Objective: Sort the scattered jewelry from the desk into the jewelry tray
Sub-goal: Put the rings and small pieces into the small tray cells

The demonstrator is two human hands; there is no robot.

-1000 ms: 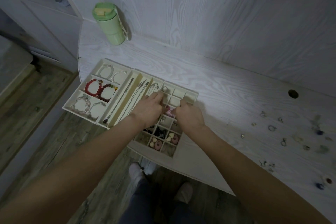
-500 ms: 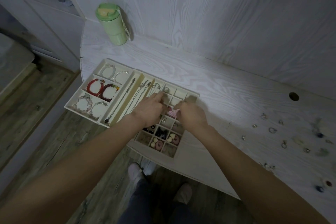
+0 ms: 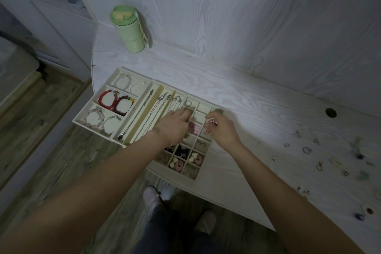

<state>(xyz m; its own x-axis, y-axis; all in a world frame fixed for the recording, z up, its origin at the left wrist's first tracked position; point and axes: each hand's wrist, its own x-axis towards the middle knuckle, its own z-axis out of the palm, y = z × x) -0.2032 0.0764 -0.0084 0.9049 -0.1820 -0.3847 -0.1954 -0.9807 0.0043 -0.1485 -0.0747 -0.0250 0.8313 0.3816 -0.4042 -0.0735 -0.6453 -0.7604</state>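
Note:
The cream jewelry tray [image 3: 199, 176] lies at the desk's left front, overhanging the edge. Bracelets [image 3: 115, 102] fill its left sections, chains [image 3: 144, 107] the long middle slots, and small pieces the grid on the right. My left hand [image 3: 173, 128] lies over the grid with straight fingers reaching into a small upper compartment. My right hand [image 3: 221, 131] hovers over the grid's right edge and pinches a small red-and-white piece [image 3: 213, 122] at its fingertips. Scattered rings and small jewelry [image 3: 307, 150] lie on the desk to the right.
A green bottle [image 3: 128, 29] stands at the back left by the wall. A round cable hole [image 3: 331, 112] is in the white desk top [image 3: 257, 109]. Floor and my feet show below the desk's curved front edge.
My right hand has lifted slightly off the grid, and the red-and-white piece now shows at its fingertips. My left hand stays over the compartments.

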